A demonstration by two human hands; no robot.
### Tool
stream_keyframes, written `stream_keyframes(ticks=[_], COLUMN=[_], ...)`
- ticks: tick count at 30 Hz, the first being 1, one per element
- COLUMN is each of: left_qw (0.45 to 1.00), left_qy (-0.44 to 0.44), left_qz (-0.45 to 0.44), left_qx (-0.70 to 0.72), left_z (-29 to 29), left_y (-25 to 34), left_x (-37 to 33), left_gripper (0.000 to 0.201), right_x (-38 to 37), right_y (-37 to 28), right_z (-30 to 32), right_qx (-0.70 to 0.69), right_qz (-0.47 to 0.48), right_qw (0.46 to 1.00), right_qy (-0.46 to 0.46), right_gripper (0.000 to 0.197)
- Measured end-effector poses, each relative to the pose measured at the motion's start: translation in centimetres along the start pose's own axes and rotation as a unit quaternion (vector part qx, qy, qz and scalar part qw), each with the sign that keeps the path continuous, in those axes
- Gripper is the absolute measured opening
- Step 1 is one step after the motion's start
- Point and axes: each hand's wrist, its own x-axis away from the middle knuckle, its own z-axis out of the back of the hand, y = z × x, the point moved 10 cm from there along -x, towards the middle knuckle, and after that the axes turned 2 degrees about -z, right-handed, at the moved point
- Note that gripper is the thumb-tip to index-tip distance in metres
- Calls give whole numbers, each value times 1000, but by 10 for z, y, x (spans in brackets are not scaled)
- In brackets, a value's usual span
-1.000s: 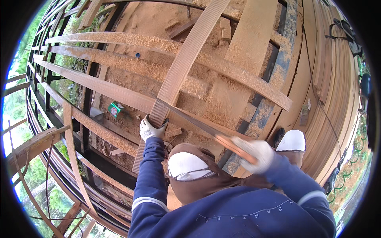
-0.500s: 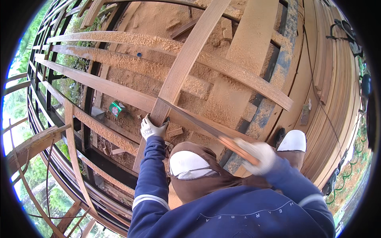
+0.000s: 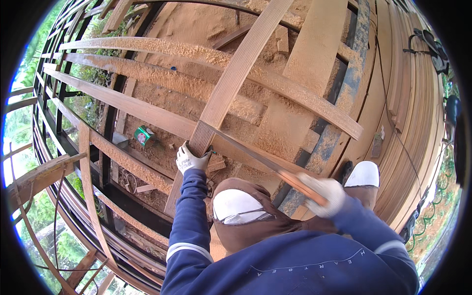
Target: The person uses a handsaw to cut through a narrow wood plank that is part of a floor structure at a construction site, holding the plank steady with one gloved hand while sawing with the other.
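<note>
My right hand [image 3: 325, 196], in a pale work glove and smeared by motion, is closed round the orange-brown handle of a handsaw [image 3: 242, 151]. The thin dark blade slants away to the far left and lies across a long wooden plank [image 3: 229, 91], a little beyond my other hand. My left hand [image 3: 191, 159], in a white glove, grips that plank, with thumb and fingers round its opposite edges. The plank crosses several sawdust-covered wooden slats [image 3: 295, 92]. How deep the blade sits in the wood cannot be made out.
My knees, with white pads [image 3: 237, 206], are close below the saw. A stack of long boards [image 3: 410, 113] runs along the right. Dark metal framing [image 3: 106, 169] stands at the left. A small green box [image 3: 143, 135] lies on the sawdust-strewn ground between the slats.
The view has shifted slightly, so the plank and both hands appear a little farther right. My right hand is blurred in both frames, and the saw still lies across the plank.
</note>
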Motion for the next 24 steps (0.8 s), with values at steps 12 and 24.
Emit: stream_keyframes(ticks=[12,24], left_qw=[1000,999], left_qy=[15,1], left_qz=[-24,-38], left_qx=[-6,0], left_z=[-12,-10], left_y=[-1,14], left_x=[-6,2], left_gripper=[100,98], right_x=[-86,-152], right_y=[28,37], right_z=[-53,-93], right_qx=[-41,-11], right_qz=[-62,38], right_qw=[997,992], right_qy=[-4,117], right_gripper=[78,68])
